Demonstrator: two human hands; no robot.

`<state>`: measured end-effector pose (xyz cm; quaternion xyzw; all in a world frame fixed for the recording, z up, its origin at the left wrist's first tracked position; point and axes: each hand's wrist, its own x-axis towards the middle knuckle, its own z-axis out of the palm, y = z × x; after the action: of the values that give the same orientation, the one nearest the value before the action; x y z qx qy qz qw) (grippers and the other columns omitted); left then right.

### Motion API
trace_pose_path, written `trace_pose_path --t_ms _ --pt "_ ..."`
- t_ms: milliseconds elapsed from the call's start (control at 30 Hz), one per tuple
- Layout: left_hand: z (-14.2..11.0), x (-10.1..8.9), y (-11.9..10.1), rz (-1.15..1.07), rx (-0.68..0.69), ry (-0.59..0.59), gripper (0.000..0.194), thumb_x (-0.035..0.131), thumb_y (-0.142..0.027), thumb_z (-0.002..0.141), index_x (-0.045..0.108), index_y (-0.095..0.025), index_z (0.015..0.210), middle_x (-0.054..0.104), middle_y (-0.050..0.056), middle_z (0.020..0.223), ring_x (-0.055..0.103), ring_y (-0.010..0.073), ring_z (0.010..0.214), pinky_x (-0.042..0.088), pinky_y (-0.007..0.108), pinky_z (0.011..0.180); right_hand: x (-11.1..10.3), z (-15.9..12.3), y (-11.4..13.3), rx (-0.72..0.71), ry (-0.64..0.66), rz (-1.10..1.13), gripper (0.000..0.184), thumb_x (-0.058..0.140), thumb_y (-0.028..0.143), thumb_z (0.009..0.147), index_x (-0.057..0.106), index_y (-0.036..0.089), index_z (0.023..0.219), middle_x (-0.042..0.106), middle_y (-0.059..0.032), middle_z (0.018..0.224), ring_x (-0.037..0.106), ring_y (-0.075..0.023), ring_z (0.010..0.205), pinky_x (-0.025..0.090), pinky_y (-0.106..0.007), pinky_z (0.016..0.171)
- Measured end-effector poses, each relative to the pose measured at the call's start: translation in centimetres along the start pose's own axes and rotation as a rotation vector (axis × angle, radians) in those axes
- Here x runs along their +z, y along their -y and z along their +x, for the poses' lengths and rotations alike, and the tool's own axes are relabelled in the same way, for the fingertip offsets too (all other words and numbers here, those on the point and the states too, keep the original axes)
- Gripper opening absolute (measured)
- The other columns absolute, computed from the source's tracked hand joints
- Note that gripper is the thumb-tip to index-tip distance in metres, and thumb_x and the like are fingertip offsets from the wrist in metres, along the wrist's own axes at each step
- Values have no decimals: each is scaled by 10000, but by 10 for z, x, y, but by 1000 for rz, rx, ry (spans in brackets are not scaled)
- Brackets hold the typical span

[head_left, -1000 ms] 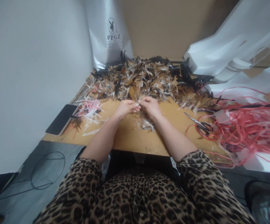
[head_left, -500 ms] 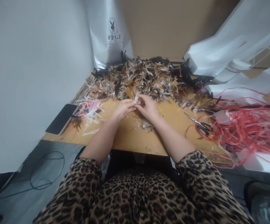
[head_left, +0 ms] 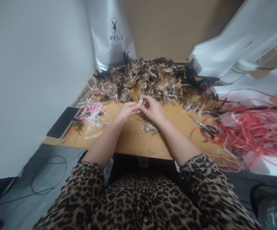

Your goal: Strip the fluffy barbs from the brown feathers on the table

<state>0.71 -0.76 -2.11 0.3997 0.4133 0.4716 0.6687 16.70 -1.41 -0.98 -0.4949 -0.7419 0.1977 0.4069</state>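
Note:
Between my hands, over the middle of the table, is a small bunch of brown feathers with a pale, fluffy base. My left hand pinches the base from the left. From the right, my right hand has its thumb and fingers closed at the same base. The fingertips of both hands meet there, and the quill ends are mostly hidden. Just beyond lies a wide heap of brown, black and white feathers. Below my right hand sit some white feather scraps on the wooden table.
Scissors lie at right beside a tangled pile of red plastic strands. At left are a phone and a pile of pink and white strips. A silvery white bag stands at the back; white sheeting hangs at right.
My right hand has shifted slightly, its fingers curling a little differently at the feather base. My left hand stays nearly in place with the same bunch.

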Motion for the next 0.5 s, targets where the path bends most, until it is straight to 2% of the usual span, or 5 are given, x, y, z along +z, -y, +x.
trace_pose_path --t_ms 100,167,333,433,500 --pt "0 2 -1 110 37 -19 230 782 -309 667 697 -110 745 724 75 743 670 107 686 507 215 686 -3 6 -5 137 34 317 342 662 340 709 668 160 999 671 -45 848 576 -149 707 467 -292 712" --pt "-1 4 -2 193 56 -9 219 753 -309 698 700 -101 739 723 89 735 674 117 682 499 210 652 -5 7 -5 219 39 436 271 674 378 693 680 154 845 653 -20 747 544 -128 653 442 -267 659" --pt "-4 9 -5 328 92 13 148 710 -226 723 687 -92 667 702 74 659 642 101 595 494 214 617 -5 6 0 224 47 384 301 676 399 688 557 159 550 464 47 517 368 -76 526 294 -238 529" --pt "-5 10 -5 381 90 44 107 695 -179 722 687 -100 651 693 57 632 625 92 569 496 214 611 -2 5 3 263 -12 311 379 699 388 656 440 175 477 366 66 474 293 -64 505 233 -240 501" --pt "-5 10 -5 392 85 52 90 695 -168 719 688 -104 655 695 52 636 627 93 572 502 216 614 -2 5 3 282 -37 273 393 704 383 645 417 182 466 350 69 466 285 -64 503 222 -242 496"
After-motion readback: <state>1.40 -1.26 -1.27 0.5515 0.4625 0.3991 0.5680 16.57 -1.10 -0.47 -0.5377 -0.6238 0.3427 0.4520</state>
